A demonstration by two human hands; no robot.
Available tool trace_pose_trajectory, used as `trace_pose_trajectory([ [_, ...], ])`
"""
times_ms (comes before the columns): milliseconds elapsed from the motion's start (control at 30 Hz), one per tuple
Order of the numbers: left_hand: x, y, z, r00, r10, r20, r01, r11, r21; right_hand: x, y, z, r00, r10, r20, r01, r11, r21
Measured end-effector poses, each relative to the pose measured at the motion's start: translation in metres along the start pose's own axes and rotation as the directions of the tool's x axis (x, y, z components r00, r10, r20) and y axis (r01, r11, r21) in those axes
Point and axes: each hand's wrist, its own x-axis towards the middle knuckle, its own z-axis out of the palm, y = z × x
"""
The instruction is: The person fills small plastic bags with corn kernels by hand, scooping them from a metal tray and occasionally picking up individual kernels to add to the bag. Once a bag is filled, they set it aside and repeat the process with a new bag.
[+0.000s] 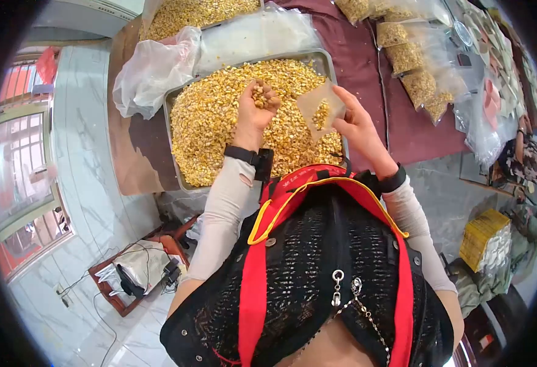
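My left hand [258, 109] is cupped palm up over a metal tray [172, 153], its fingers curled around some yellow dried kernels [258, 95] that look like corn. My right hand [355, 119] pinches the right edge of a small clear plastic bag [310, 105] between thumb and fingers. A few kernels lie inside that bag, which hangs just right of my left hand. Beneath both hands, a heap of the same yellow pieces [210, 122] fills the tray.
Another tray of kernels [195, 11] stands at the back. Crumpled plastic sheeting [158, 70] lies to the left of the near tray. Several filled bags [418, 85] sit on the dark red tablecloth [424, 128] at right. A low wooden stool [121, 303] with cables is on the floor.
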Motion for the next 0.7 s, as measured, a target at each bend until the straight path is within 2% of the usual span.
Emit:
trace_pose_trajectory([
  [33, -0.005, -0.002, 0.005, 0.992, -0.046, 0.118, 0.053, 0.997, -0.054, 0.000, 0.000, 0.001, 1.000, -0.013, 0.010, 0.013, 1.000, -0.028],
  [133, -0.027, -0.018, 0.042, 0.981, 0.018, 0.195, -0.014, 1.000, -0.021, 0.002, 0.005, 0.001, 1.000, -0.028, 0.010, 0.028, 0.999, -0.026],
  [200, -0.034, -0.024, 0.060, 0.976, -0.026, 0.215, 0.033, 0.999, -0.028, 0.001, 0.005, 0.002, 0.999, -0.034, 0.015, 0.035, 0.999, -0.024],
  [267, -0.037, -0.034, 0.071, 0.925, -0.068, 0.375, 0.053, 0.997, 0.049, 0.001, 0.004, 0.002, 0.999, -0.040, 0.010, 0.040, 0.999, -0.020],
  [300, -0.044, -0.041, 0.080, 0.955, -0.036, 0.293, 0.009, 0.996, 0.094, 0.001, 0.004, 0.002, 1.000, -0.026, 0.009, 0.026, 1.000, -0.015],
  [333, -0.046, -0.048, 0.082, 0.955, -0.044, 0.294, 0.015, 0.995, 0.101, 0.000, 0.003, 0.002, 1.000, -0.012, 0.006, 0.012, 1.000, -0.010],
  [433, -0.043, -0.062, 0.082, 0.942, 0.005, 0.337, -0.095, 0.963, 0.251, -0.004, -0.008, 0.002, 1.000, -0.016, -0.003, 0.016, 0.996, -0.083],
  [467, -0.043, -0.067, 0.082, 0.942, -0.001, 0.336, -0.090, 0.963, 0.255, -0.005, -0.007, 0.002, 1.000, -0.015, -0.009, 0.015, 0.997, -0.082],
  [533, -0.047, -0.074, 0.087, 0.920, 0.153, 0.361, -0.284, 0.894, 0.345, -0.005, -0.004, 0.002, 1.000, -0.018, -0.007, 0.018, 0.999, -0.031],
  [567, -0.046, -0.076, 0.088, 0.920, 0.151, 0.361, -0.283, 0.894, 0.347, -0.006, -0.004, 0.002, 1.000, -0.018, -0.009, 0.018, 0.999, -0.029],
  [633, -0.045, -0.078, 0.090, 0.875, 0.207, 0.439, -0.381, 0.853, 0.357, -0.006, -0.004, 0.002, 1.000, 0.019, -0.006, -0.019, 1.000, -0.019],
  [700, -0.045, -0.080, 0.092, 0.851, 0.235, 0.470, -0.425, 0.834, 0.352, -0.005, -0.001, 0.001, 1.000, -0.011, -0.003, 0.011, 0.999, -0.033],
])
